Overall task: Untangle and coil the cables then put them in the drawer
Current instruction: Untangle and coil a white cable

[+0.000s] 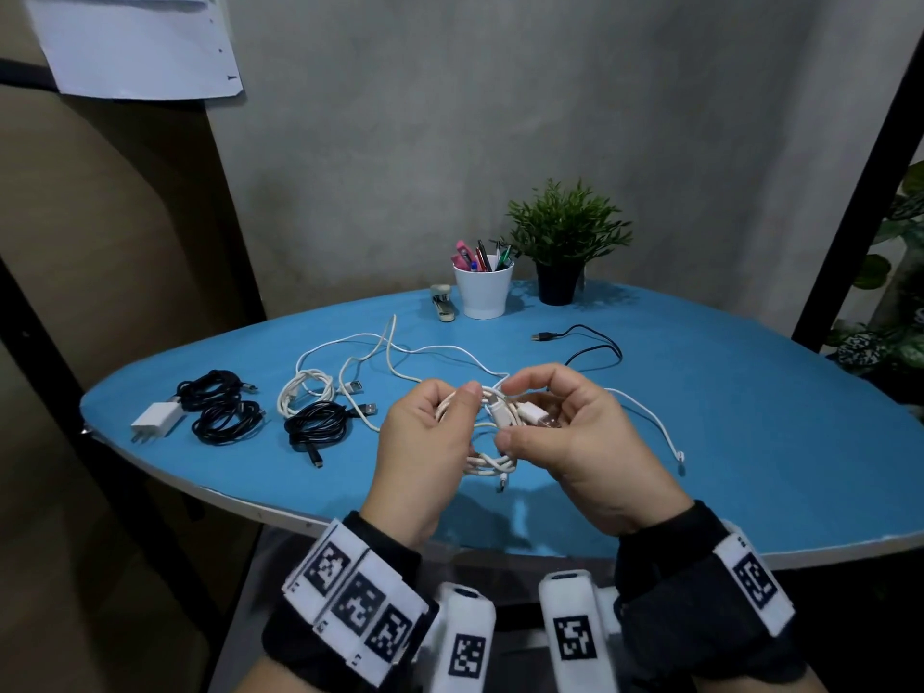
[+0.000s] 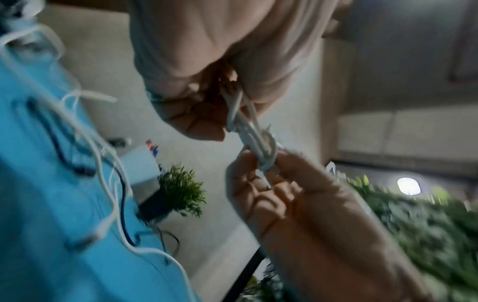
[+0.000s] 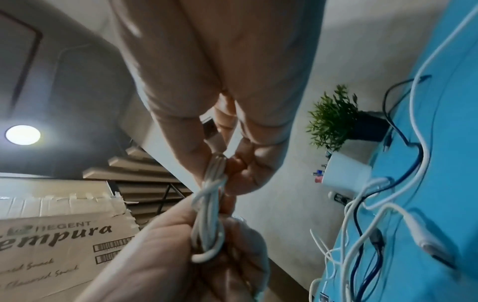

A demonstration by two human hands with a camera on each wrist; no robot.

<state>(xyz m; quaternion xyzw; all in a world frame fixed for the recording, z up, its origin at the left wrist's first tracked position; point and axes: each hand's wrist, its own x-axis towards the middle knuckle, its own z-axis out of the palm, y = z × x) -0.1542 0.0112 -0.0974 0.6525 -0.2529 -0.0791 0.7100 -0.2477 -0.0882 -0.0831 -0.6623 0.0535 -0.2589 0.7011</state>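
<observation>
Above the blue table (image 1: pixel 750 432), both hands hold one white cable coil (image 1: pixel 487 460). My left hand (image 1: pixel 450 402) grips the coil's left side, thumb on top. My right hand (image 1: pixel 515 412) pinches the coil's wrapped top by its white USB plug (image 1: pixel 532 415). The left wrist view shows the white cable coil (image 2: pixel 248 126) stretched from my left hand (image 2: pixel 207 114) to my right hand (image 2: pixel 271 183). The right wrist view shows the same white cable coil (image 3: pixel 209 214) between the right hand (image 3: pixel 220 143) and left hand (image 3: pixel 181 245). Loose white cables (image 1: pixel 400 352) lie tangled behind. No drawer is in view.
Coiled black cables (image 1: pixel 227 422) (image 1: pixel 315 427), a coiled white cable (image 1: pixel 305 395) and a white charger (image 1: pixel 157 420) lie at the left. A loose black cable (image 1: pixel 590 347) lies at the back right. A pen cup (image 1: pixel 482 287), stapler (image 1: pixel 442 305) and potted plant (image 1: pixel 565 242) stand at the far edge.
</observation>
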